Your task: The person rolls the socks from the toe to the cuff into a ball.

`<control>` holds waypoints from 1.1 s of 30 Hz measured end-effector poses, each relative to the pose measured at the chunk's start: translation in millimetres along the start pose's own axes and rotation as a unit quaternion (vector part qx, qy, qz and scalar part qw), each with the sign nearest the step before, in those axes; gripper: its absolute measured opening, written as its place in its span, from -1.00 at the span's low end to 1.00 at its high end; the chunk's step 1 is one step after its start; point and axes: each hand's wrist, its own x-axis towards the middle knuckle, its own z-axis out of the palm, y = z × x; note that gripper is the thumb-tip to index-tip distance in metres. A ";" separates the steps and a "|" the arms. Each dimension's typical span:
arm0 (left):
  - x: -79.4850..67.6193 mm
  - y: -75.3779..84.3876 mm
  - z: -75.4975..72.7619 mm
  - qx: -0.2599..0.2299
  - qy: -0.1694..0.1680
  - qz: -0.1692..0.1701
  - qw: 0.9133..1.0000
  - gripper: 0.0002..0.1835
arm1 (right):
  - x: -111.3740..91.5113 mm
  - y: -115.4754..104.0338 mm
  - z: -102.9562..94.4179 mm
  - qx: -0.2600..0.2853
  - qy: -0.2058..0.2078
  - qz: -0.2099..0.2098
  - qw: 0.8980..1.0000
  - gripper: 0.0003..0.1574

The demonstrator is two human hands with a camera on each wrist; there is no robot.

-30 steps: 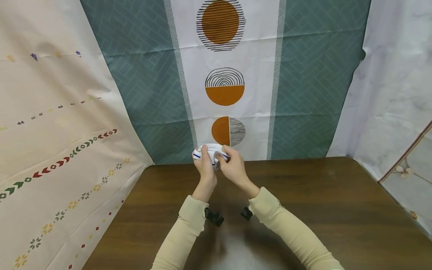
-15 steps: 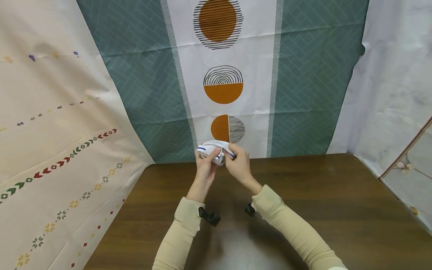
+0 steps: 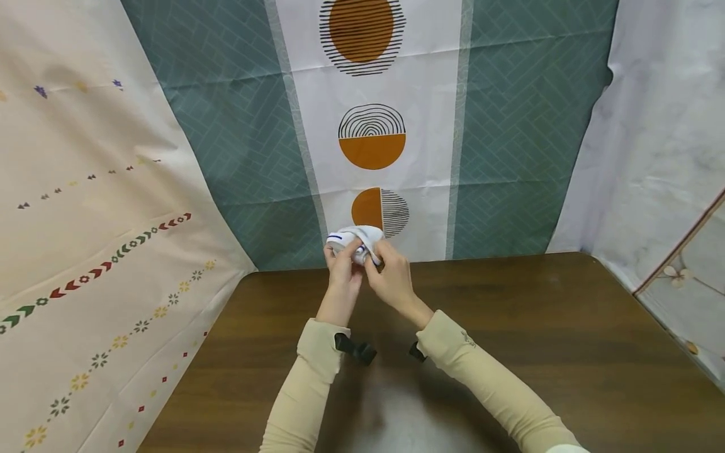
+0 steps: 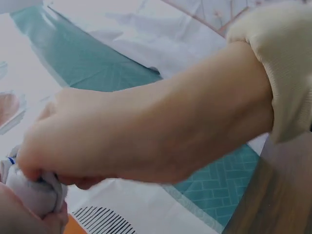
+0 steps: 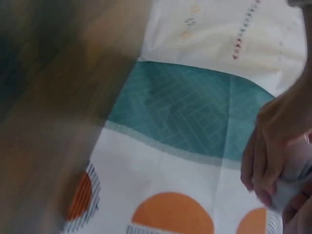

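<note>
A rolled bundle of white cloth with blue stripes (image 3: pixel 369 236) is held up off the table between both hands; its exact kind is hard to tell. My left hand (image 3: pixel 341 280) grips its left side, thumb on the near face. On the right, my right hand (image 3: pixel 394 282) pinches a flap of the cloth between thumb and fingers. The left wrist view has the right hand (image 4: pixel 73 134) bent over the cloth (image 4: pixel 35 194), which is partly cut off. In the right wrist view the left hand (image 5: pixel 275 141) curls around the greyish-looking cloth (image 5: pixel 286 194).
Below the hands lies a dark brown wooden table (image 3: pixel 510 327). A green and white hanging cloth (image 3: pixel 510 126) with orange circles covers the back. Patterned cream fabric (image 3: pixel 113 264) drapes at left, and marbled pale fabric (image 3: pixel 668 157) at right.
The right hand first draws the cloth's edge out to the right, then moves back left and down beside the left thumb. The flap now lies across the bundle. The head view has shifted slightly.
</note>
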 end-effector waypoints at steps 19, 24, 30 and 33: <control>-8.9 0.0 -8.5 0.046 -0.063 -0.072 0.994 -0.45 | 2.7 22.9 -21.8 0.133 -0.016 0.149 0.980 -0.65; -6.9 -10.0 -14.3 0.083 -0.074 0.009 0.994 -0.24 | -1.7 24.7 -17.4 0.172 -0.066 0.210 0.960 -0.81; -4.5 -17.1 -18.8 0.231 -0.129 0.157 0.952 -0.21 | -3.5 25.1 -16.4 0.337 -0.108 0.376 0.857 -0.78; -2.7 -17.9 -17.3 0.264 -0.132 0.196 0.935 -0.28 | -3.3 22.5 -18.4 0.358 -0.106 0.390 0.842 -0.77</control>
